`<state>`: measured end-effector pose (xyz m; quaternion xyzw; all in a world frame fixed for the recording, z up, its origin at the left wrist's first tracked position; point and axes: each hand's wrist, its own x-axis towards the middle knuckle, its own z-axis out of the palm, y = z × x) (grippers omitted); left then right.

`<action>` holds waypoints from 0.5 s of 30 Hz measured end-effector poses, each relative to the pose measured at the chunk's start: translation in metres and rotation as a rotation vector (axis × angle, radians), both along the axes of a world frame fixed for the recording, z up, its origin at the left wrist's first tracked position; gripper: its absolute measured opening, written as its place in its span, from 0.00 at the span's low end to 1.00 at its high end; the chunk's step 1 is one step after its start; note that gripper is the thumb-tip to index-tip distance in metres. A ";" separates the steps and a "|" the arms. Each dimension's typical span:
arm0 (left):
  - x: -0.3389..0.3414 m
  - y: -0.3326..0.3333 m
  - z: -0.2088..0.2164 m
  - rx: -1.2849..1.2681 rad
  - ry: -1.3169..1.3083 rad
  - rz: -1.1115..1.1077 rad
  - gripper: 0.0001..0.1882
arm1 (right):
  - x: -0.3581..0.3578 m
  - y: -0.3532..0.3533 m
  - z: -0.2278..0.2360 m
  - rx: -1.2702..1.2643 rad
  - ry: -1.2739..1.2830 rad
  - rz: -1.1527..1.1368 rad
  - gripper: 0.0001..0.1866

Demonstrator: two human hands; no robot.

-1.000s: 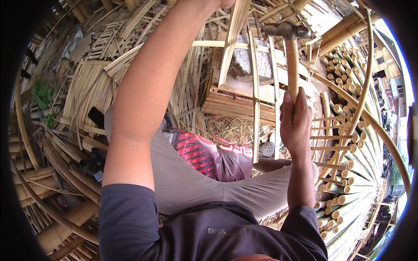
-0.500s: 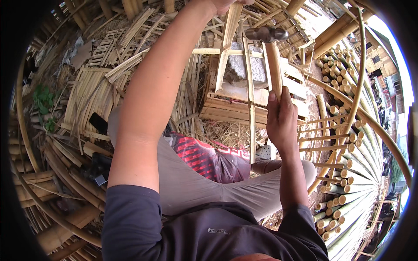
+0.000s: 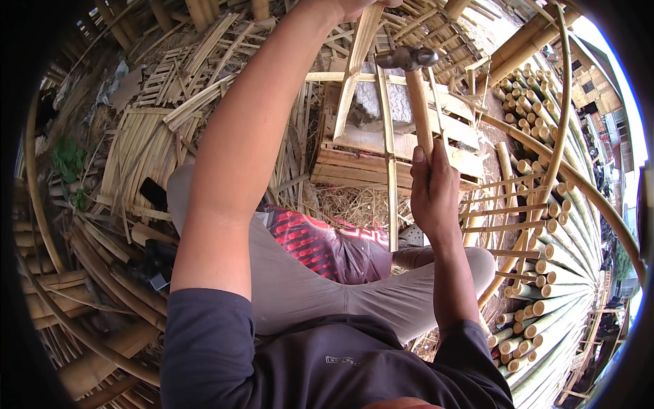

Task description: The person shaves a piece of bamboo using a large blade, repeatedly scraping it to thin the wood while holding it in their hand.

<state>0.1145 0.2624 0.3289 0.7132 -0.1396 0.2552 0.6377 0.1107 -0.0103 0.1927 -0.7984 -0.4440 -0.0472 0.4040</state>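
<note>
Bamboo slat (image 3: pixel 355 78), the broad split one, is slanting over the left part of the wooden crate (image 3: pixel 347 167), its lower end lying near the crate's front edge and its upper end meeting the left hand (image 3: pixel 357 8). Reading from the left: flat slats (image 3: pixel 136 153) are lying in a loose spread on the ground, well apart from the crate, with a green plant (image 3: pixel 66 163) growing beside them. The left forearm (image 3: pixel 235 143) is crossing this side and hiding what is lying behind it. The hand itself is being cut off by the upper rim, seemingly steadying the slat; whether its fingers are closed, I cannot tell. In the middle, a grey block (image 3: pixel 366 102) is sitting on the crate, probably serving as a weight or backing, while a narrow strip (image 3: pixel 390 177) is running down past the crate's front edge. Next, the right hand (image 3: pixel 436 194) is wrapping firmly around the hammer (image 3: pixel 417 95), low on its wooden handle, presumably leaving length beyond the grip. The hammer is obscuring part of the crate's right half. Farther right, thin rungs (image 3: pixel 509 225) and a curved pole (image 3: pixel 587 183) are standing in front of the stacked poles (image 3: pixel 548 307), obstructing that side.
</note>
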 end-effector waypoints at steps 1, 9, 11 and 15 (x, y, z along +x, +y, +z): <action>-0.003 -0.005 0.002 0.019 0.024 0.015 0.25 | 0.003 0.003 0.004 0.087 0.002 0.012 0.08; 0.010 -0.012 -0.005 -0.008 0.057 -0.010 0.24 | 0.020 -0.013 -0.059 -0.239 -0.055 0.153 0.09; 0.010 -0.011 -0.002 -0.021 0.048 -0.002 0.23 | 0.008 -0.024 -0.052 -0.295 0.032 0.128 0.09; 0.015 0.005 -0.007 0.011 -0.031 -0.046 0.23 | -0.006 0.003 0.012 -0.074 0.029 0.015 0.08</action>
